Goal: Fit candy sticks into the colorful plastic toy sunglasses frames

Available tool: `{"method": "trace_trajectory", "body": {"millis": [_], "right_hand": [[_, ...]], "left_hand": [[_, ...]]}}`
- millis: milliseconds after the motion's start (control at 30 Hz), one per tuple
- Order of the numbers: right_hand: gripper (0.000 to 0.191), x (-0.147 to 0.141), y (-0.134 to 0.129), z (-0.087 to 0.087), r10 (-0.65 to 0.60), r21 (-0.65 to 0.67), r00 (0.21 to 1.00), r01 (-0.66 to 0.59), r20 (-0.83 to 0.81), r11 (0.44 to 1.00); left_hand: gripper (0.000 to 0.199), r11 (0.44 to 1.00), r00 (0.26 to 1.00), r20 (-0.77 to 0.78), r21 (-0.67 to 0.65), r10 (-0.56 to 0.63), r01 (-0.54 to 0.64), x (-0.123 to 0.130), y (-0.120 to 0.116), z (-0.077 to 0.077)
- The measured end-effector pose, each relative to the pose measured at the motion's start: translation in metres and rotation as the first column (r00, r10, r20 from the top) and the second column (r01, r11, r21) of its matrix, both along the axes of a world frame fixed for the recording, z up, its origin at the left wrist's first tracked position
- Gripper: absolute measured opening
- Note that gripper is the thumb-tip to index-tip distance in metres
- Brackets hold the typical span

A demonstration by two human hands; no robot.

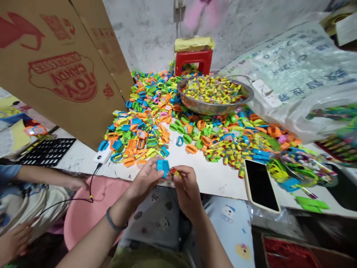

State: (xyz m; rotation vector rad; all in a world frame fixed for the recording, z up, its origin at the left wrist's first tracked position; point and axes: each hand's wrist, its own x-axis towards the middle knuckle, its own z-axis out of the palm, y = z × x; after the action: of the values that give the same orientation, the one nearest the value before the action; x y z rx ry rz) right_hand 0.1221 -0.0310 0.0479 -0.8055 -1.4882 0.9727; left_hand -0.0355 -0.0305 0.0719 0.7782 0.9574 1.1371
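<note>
Close to the table's front edge, my left hand (pixel 145 175) is closed on a blue plastic toy piece (pixel 163 167), pinched between thumb and fingers. Right beside it, my right hand (pixel 187 186) pinches a small yellow-and-red wrapped candy roll (pixel 175 172). The two pieces are nearly touching; whether they meet, I cannot tell. Beyond my hands lies a wide heap of plastic toy pieces (pixel 134 130) in blue, green, orange and yellow. More yellow candy rolls (pixel 228 154) are scattered at the right of that heap.
A metal bowl (pixel 206 108) full of candy rolls stands on the heap, before a red stool (pixel 208 61). A cardboard box (pixel 64 48) rises at left. A phone (pixel 260 184) lies at right. Below left are a pink basin (pixel 80 212) and another person's hand (pixel 78 183).
</note>
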Motion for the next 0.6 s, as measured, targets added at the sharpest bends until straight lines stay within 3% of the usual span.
{"method": "trace_trajectory", "body": {"millis": [133, 333, 433, 600], "right_hand": [[0.013, -0.005, -0.006, 0.014, -0.071, 0.052, 0.990, 0.065, 0.124, 0.997], [0.011, -0.014, -0.013, 0.023, -0.097, 0.045, 0.982, 0.091, 0.164, 0.995], [0.004, -0.017, -0.016, 0.026, -0.100, 0.138, 0.970, 0.071, 0.222, 0.988], [0.011, -0.017, -0.019, 0.028, -0.077, 0.226, 0.952, 0.008, 0.296, 0.974]], "left_hand": [[0.049, 0.995, 0.983, -0.182, 0.082, -0.039, 0.054, -0.015, -0.013, 0.009], [0.052, 0.973, 0.907, -0.410, 0.157, -0.094, 0.171, -0.036, -0.026, 0.014], [0.052, 0.968, 0.871, -0.488, 0.192, -0.047, 0.160, -0.040, -0.030, 0.015], [0.048, 0.944, 0.756, -0.652, 0.282, 0.057, 0.173, -0.044, -0.035, 0.018]]}}
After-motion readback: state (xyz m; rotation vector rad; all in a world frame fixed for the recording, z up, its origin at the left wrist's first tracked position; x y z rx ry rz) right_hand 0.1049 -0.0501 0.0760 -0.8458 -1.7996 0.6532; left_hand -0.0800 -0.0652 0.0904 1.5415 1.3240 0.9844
